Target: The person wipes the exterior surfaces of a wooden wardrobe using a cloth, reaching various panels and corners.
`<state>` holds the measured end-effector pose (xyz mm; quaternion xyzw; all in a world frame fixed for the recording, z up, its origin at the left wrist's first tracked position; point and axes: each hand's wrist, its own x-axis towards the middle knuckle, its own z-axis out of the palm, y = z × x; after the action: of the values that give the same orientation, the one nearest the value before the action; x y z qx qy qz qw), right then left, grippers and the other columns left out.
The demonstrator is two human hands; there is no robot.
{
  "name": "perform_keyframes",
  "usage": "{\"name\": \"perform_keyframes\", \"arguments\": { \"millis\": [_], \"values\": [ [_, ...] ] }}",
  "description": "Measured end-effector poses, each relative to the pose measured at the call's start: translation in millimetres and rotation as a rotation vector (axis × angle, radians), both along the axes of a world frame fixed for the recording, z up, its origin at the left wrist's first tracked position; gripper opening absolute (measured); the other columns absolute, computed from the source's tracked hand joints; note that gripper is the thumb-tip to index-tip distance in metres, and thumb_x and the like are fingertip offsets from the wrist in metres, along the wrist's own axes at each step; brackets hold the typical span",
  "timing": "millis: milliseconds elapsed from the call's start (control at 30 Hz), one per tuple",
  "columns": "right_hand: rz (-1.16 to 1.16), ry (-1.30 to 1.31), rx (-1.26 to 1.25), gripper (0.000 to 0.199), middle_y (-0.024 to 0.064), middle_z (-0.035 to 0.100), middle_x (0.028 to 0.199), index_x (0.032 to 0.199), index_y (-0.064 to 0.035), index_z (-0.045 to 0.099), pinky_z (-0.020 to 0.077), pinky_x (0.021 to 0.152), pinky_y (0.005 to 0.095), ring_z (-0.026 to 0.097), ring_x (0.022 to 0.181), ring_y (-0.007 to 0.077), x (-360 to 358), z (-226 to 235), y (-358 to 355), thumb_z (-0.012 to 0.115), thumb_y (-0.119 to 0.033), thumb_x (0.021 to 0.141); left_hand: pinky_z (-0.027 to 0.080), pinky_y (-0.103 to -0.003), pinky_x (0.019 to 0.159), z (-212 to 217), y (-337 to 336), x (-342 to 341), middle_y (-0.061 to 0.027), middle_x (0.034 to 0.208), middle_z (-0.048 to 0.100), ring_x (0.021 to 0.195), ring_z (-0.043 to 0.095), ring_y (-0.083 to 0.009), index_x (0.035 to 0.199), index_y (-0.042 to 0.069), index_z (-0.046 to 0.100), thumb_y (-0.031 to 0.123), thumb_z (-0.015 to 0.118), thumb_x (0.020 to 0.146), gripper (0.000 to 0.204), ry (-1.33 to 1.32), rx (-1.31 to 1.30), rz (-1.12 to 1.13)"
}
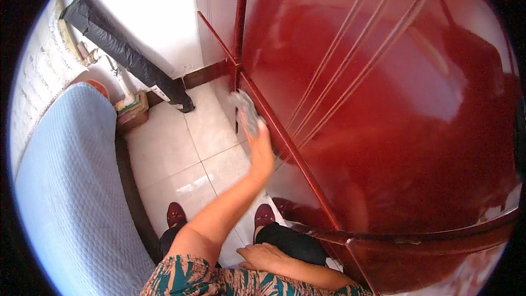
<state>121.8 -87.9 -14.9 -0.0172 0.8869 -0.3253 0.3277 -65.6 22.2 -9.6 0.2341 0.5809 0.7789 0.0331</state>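
My left hand [261,149] reaches forward and presses a grey cloth [244,111] against the front edge of a glossy dark red wooden cabinet [394,131]. The cloth lies on the red corner strip where the cabinet's side meets its ribbed front panel. My right hand [264,255] rests on my dark trouser leg low in the picture, fingers loosely apart, holding nothing. My two dark red shoes [176,214] stand on the white floor tiles right in front of the cabinet.
A bed with a light blue quilted cover [71,197] fills the left side, leaving a narrow strip of white tiled floor [181,153]. A long black wrapped roll [126,52] leans against the white wall, beside a white pipe and a small block [132,112].
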Motion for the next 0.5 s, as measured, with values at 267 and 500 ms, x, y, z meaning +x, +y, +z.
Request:
{"name": "perform_keyframes", "arguments": {
  "millis": [267,500],
  "values": [
    [-0.214,0.244,-0.233,0.039,0.0176,0.063,0.103,0.114,-0.0047,0.056,0.0474,0.084,0.0453,0.061,0.098,0.0338,8.1,-19.0,-11.3,0.059,-0.029,0.083,0.009,-0.046,0.113,-27.8,-70.0,156.5,-0.0226,0.153,-0.005,0.141,0.01,-0.0361,0.145,-0.004,-0.009,0.038,0.049,0.093,0.089,0.025,-0.076,-0.345],
    [0.032,0.082,0.137,0.039,0.017,0.061,0.096,0.111,-0.0031,0.054,0.0451,0.076,0.0438,0.06,0.093,0.0314,11.8,-9.1,-1.7,0.061,-0.029,0.083,0.011,-0.041,0.114,-50.2,-24.7,81.5,-0.0206,0.152,0.007,0.14,0.014,-0.0321,0.145,-0.003,0.002,0.052,0.039,0.091,0.086,-0.295,-0.069,-0.295]
  ]
}}
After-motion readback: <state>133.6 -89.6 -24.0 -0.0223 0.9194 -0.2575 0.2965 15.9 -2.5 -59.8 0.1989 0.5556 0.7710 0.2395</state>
